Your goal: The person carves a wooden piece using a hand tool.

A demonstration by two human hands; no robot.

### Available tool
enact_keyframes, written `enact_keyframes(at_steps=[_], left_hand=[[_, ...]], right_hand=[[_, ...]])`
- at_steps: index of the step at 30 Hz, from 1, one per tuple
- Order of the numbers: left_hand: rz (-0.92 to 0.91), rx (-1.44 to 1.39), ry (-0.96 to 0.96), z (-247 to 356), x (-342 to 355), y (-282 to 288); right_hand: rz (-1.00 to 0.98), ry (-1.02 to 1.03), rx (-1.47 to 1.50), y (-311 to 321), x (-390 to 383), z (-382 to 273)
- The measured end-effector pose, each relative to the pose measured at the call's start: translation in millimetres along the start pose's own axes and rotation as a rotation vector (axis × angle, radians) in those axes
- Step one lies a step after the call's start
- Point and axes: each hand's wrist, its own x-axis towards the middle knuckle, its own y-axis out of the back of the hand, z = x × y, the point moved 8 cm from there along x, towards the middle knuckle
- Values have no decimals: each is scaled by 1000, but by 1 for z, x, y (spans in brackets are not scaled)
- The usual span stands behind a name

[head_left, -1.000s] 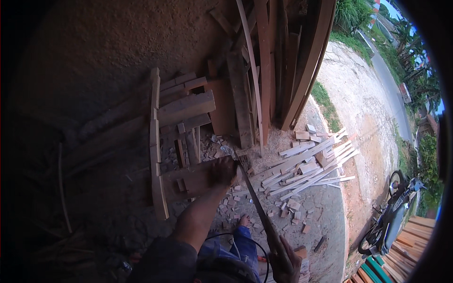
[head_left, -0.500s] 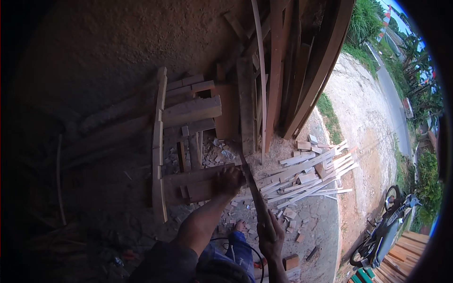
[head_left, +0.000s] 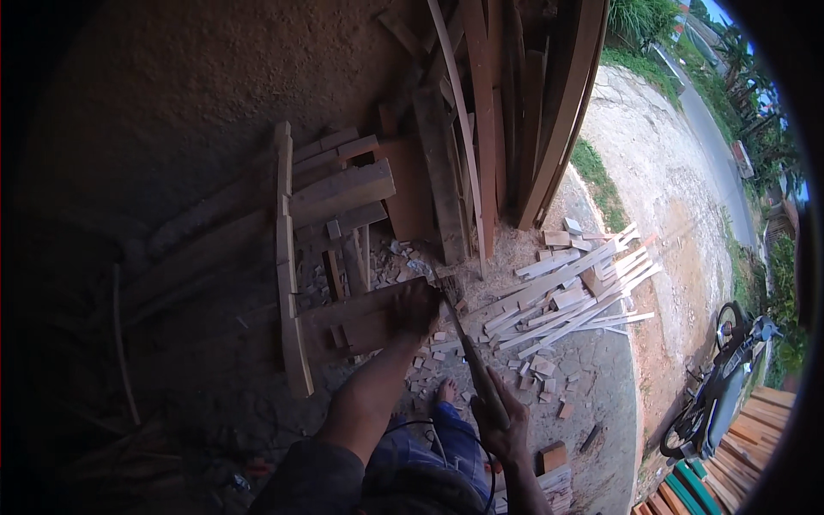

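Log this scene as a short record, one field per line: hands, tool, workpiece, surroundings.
Left hand: on the board near its right end; left hand too dark to tell its grip
Right hand: right hand closed around the handle end of a handsaw
Tool: handsaw, blade pointing away from the person, beside the board's right end
Ground: pale wooden strips heaped at right; small offcuts scattered nearer
Beyond: tall planks standing on end
Far right: motorbike
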Motion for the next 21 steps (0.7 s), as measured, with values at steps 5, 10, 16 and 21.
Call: enact_keyframes(at_steps=[5,10,16,21], left_hand=[[264,38,-127,-4,-7,8],[75,129,-44,-11,1,-31],[-110,165,51,-18,0,-30],[-148,200,46,-12,3,-22]], right_hand=[[6,47,-107,29,-66,6],[23,103,-114,21,-38,10],[26,68,66,-49,94,10],[58,101,-65,28,-56,-5]])
